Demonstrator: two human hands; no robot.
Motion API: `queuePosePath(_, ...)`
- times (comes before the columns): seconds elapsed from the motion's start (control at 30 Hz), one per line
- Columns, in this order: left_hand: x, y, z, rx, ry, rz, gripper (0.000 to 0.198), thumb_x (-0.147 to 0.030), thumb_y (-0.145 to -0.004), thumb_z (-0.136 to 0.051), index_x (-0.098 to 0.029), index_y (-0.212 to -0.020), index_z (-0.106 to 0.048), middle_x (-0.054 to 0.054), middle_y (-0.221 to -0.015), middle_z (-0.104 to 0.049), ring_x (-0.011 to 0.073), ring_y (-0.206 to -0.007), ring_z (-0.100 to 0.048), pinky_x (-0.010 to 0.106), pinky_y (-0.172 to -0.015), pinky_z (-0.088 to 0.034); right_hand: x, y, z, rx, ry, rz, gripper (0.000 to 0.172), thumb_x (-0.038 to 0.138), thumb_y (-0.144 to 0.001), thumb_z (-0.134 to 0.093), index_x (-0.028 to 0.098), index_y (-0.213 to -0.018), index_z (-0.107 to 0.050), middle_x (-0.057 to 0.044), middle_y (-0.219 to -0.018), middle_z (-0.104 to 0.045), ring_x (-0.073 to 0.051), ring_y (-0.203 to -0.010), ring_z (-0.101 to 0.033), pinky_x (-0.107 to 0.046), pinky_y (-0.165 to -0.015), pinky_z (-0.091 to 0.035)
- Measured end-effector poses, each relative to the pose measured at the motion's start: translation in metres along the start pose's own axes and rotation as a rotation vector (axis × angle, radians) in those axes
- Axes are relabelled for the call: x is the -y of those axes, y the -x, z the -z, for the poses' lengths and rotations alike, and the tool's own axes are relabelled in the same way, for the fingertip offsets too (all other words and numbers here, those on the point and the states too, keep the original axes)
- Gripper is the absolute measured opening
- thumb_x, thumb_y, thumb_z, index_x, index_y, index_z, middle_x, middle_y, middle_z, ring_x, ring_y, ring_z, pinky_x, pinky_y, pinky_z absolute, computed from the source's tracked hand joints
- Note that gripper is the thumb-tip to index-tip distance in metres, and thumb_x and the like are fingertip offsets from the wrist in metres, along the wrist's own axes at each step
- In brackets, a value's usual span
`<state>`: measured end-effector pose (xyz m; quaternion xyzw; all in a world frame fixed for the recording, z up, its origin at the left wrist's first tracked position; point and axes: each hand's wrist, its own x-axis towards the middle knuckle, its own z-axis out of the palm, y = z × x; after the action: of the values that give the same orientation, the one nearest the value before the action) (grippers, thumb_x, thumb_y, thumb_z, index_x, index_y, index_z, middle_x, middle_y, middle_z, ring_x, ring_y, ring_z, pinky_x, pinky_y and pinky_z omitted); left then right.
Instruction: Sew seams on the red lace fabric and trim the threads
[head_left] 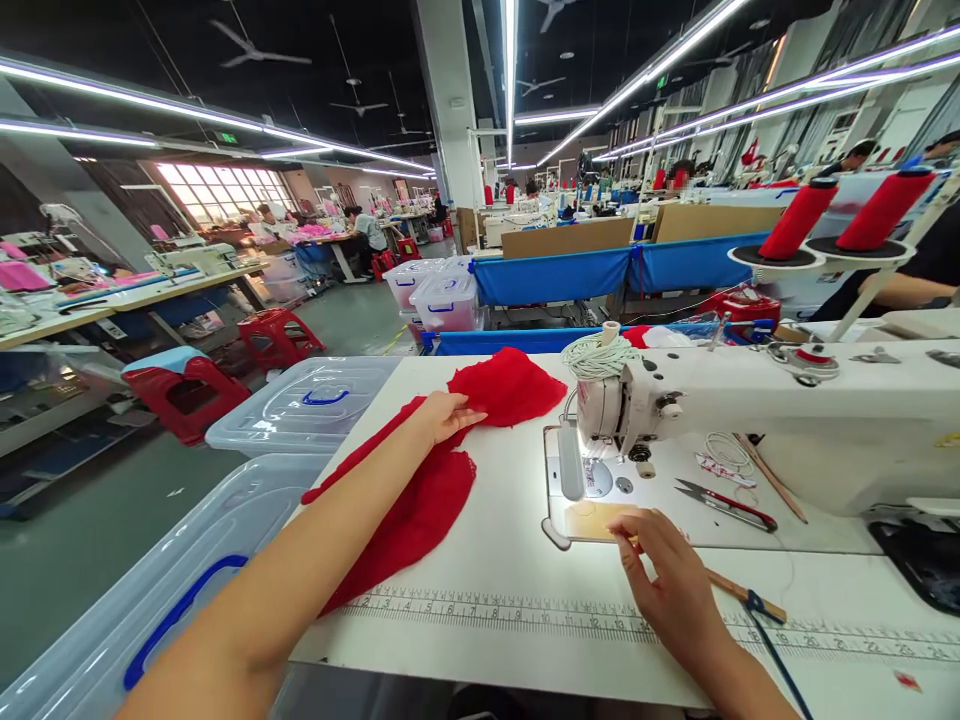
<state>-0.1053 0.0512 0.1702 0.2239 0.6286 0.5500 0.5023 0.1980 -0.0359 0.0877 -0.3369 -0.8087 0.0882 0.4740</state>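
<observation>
My left hand (pixel 448 416) reaches across the table onto red fabric, its fingers stretched out and resting on the cloth. One rounded red fabric piece (pixel 510 387) lies beyond the fingertips. More red fabric (pixel 420 510) spreads below the hand, partly hidden by my forearm. My right hand (pixel 664 575) is in front of the sewing machine (pixel 720 400), thumb and forefinger pinched together. What they hold, if anything, is too small to make out. Close to those fingertips is a tan strip (pixel 589 521) on the machine bed. A wooden stick (pixel 750 597) with dark cord emerges beside the right hand.
A printed ruler (pixel 525 612) runs along the table's front. Thread snips (pixel 727 503) lie on the machine bed. Pale cord (pixel 600 355) is coiled at the machine's head. Red thread cones (pixel 799 220) stand behind. Lidded plastic boxes (pixel 300 400) adjoin the table's left edge.
</observation>
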Motion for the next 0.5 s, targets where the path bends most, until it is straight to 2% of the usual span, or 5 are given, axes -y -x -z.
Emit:
queuePosePath(0.13, -0.01, 0.033, 0.016, 0.037, -0.3, -0.096, 0.024, -0.022, -0.081, -0.063, -0.015, -0.104, -0.059, 0.006, -0.096, -0.062, 0.0182, -0.081, -0.061, 0.035, -0.071, -0.051, -0.003, 0.003, 0.001, 0.004, 0.015, 0.012, 0.013, 0.015, -0.087, -0.047, 0.023, -0.092, -0.055, -0.003, -0.081, -0.062, -0.018, -0.073, -0.058, -0.032, -0.062, -0.049)
queuePosePath(0.23, -0.006, 0.069, 0.042, 0.051, -0.54, -0.23, 0.011, -0.016, -0.065, -0.072, -0.019, -0.071, -0.063, 0.002, -0.076, -0.061, 0.0176, -0.072, -0.056, 0.027, -0.066, -0.042, -0.001, 0.003, 0.001, 0.029, 0.021, 0.033, 0.013, 0.014, -0.087, -0.047, 0.024, -0.093, -0.054, -0.003, -0.08, -0.062, -0.018, -0.073, -0.058, -0.033, -0.065, -0.048)
queuePosePath(0.33, 0.014, 0.102, 0.067, 0.035, -0.753, -0.297, 0.023, -0.022, -0.058, -0.076, -0.02, -0.05, -0.054, 0.001, -0.06, -0.052, 0.0205, -0.07, -0.051, 0.027, -0.062, -0.034, 0.003, 0.003, 0.0, 0.079, 0.009, 0.04, 0.013, 0.015, -0.087, -0.047, 0.024, -0.093, -0.054, -0.003, -0.081, -0.063, -0.018, -0.073, -0.058, -0.033, -0.066, -0.048)
queuePosePath(0.43, 0.043, 0.122, 0.08, 0.026, -1.052, -0.339, 0.023, -0.032, -0.059, -0.073, -0.021, -0.055, -0.052, 0.002, -0.064, -0.053, 0.0223, -0.067, -0.05, 0.028, -0.06, -0.032, 0.006, 0.003, -0.001, 0.137, -0.014, 0.018, 0.013, 0.017, -0.088, -0.046, 0.024, -0.092, -0.056, -0.003, -0.08, -0.063, -0.018, -0.072, -0.058, -0.031, -0.061, -0.047)
queuePosePath(0.5, 0.06, 0.133, 0.081, 0.086, -1.09, -0.346, 0.024, -0.034, -0.061, -0.07, -0.022, -0.053, -0.05, 0.001, -0.062, -0.053, 0.0219, -0.066, -0.05, 0.029, -0.062, -0.034, 0.007, 0.004, -0.001, 0.156, -0.051, -0.003, 0.013, 0.018, -0.088, -0.046, 0.024, -0.09, -0.058, -0.003, -0.079, -0.063, -0.018, -0.071, -0.058, -0.031, -0.061, -0.048)
